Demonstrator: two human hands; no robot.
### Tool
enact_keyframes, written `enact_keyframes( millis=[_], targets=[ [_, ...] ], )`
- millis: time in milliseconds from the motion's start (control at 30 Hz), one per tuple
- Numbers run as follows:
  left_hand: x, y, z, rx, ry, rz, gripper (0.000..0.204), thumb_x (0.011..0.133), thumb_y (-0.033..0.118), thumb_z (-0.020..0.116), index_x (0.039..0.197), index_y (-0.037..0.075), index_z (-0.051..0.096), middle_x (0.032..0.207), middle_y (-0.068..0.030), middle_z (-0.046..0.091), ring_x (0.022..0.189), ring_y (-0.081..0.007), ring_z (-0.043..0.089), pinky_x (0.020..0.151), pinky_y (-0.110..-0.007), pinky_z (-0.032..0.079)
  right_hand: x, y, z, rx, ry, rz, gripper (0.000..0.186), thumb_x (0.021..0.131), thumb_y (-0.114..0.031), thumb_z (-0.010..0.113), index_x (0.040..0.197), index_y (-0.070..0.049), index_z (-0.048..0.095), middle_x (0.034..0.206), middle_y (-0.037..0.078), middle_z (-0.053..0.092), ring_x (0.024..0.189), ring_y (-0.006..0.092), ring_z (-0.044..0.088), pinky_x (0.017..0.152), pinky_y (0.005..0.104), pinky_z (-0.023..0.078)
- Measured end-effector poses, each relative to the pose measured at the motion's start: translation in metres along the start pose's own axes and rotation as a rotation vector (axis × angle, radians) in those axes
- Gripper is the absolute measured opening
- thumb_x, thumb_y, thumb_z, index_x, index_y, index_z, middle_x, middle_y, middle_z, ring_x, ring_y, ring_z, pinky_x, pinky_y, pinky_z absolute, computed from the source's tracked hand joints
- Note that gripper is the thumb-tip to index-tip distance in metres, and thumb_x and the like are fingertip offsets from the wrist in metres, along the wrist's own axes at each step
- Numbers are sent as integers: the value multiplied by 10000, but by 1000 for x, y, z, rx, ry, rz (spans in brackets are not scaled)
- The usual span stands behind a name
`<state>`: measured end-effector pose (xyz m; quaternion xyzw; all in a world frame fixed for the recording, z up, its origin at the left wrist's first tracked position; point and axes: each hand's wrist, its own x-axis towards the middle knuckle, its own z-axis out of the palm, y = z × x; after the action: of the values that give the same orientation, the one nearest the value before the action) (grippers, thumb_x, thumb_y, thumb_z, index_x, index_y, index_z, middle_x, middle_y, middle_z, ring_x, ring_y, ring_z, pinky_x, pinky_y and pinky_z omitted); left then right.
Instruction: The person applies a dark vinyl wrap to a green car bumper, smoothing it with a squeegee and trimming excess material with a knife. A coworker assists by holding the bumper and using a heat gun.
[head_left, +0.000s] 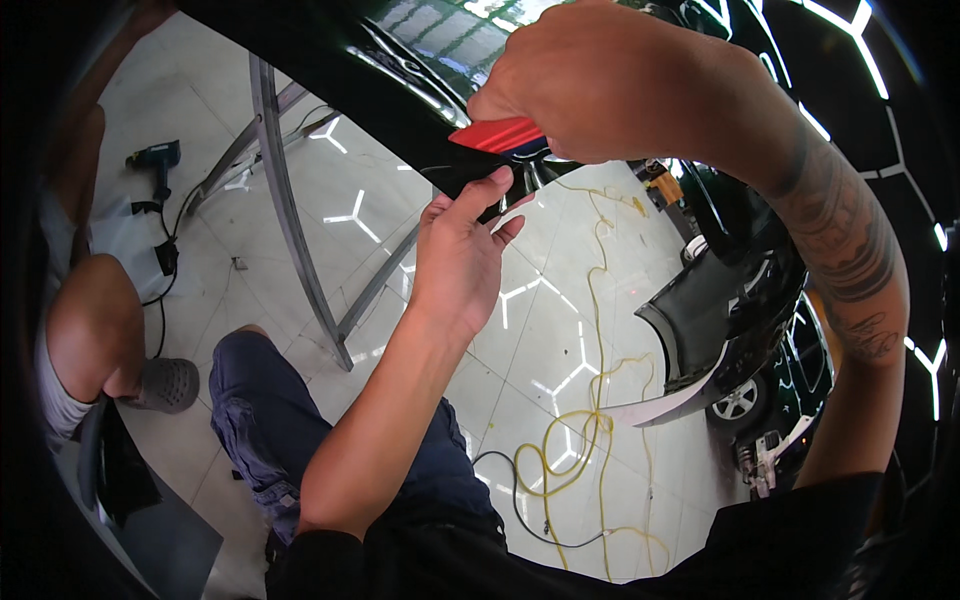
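Note:
In front of me lies a glossy black panel (pixel 300 65), with rippled reflections along its surface near the work. My right hand (pixel 575 85) grips a flat red squeegee (pixel 500 134), its blade against the panel near the lower corner. A darker strip shows along the squeegee beside my fingers. Just below, my left hand (pixel 465 235) is closed at that corner, thumb above and fingers beneath, pinching the edge of what looks like glossy black film (pixel 452 172). Part of this edge is hidden behind my fingers.
A grey metal stand (pixel 290 200) supports the panel. On the left another person's knee (pixel 95 320) is close by, near a heat gun (pixel 155 165) on the tiled floor. Yellow hose (pixel 550 480) coils at right, before a dark car wheel (pixel 738 400).

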<state>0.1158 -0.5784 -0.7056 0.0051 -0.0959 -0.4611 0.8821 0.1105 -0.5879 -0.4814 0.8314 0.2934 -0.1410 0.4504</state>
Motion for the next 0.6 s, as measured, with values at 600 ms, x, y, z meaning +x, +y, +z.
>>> enact_keyframes(
  millis=[600],
  targets=[
    [-13, -24, 15, -131, -22, -130, 213, 828, 276, 715, 952, 156, 591, 1153, -29, 558, 1108, -162, 505, 945, -350, 356, 9, 10, -24, 141, -455, 427, 524, 711, -34, 666, 1223, -75, 563, 946, 160, 668, 866, 322, 654, 777, 409, 505]
  ],
)
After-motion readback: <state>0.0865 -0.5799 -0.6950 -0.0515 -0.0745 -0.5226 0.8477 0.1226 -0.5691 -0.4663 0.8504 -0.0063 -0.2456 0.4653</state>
